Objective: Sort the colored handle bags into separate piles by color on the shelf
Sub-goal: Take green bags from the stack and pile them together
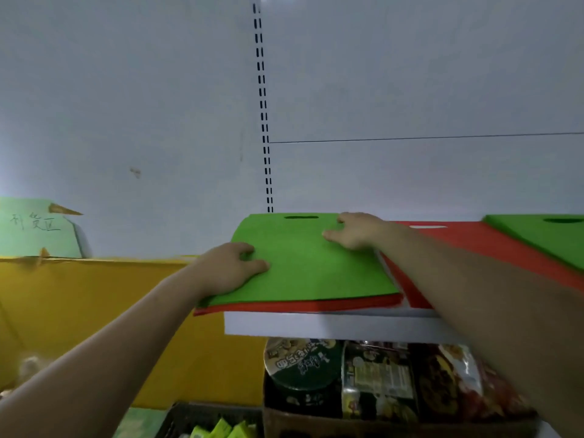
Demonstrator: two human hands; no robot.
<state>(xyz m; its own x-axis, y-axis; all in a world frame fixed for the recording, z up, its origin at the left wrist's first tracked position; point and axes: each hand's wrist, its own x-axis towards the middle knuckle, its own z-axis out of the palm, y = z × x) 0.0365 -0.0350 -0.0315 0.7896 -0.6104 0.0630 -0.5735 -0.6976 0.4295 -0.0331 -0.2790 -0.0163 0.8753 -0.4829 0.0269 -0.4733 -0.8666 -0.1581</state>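
A flat green handle bag (309,263) lies on top of a red bag (300,306) at the left end of the white shelf (331,327). My left hand (227,267) grips the green bag's left edge, thumb on top and fingers curled around it. My right hand (357,230) rests flat on the green bag's far right corner, fingers spread. Beside this pile, to the right, a larger red bag (474,248) with a cut-out handle lies on the shelf. Another green bag (543,238) overlaps it at the far right.
A white back panel with a slotted upright (264,105) rises behind the shelf. A yellow cardboard box (94,311) with a green handwritten sign (34,229) stands to the left. Below the shelf sit noodle bowls and snack packs (379,380) in a box.
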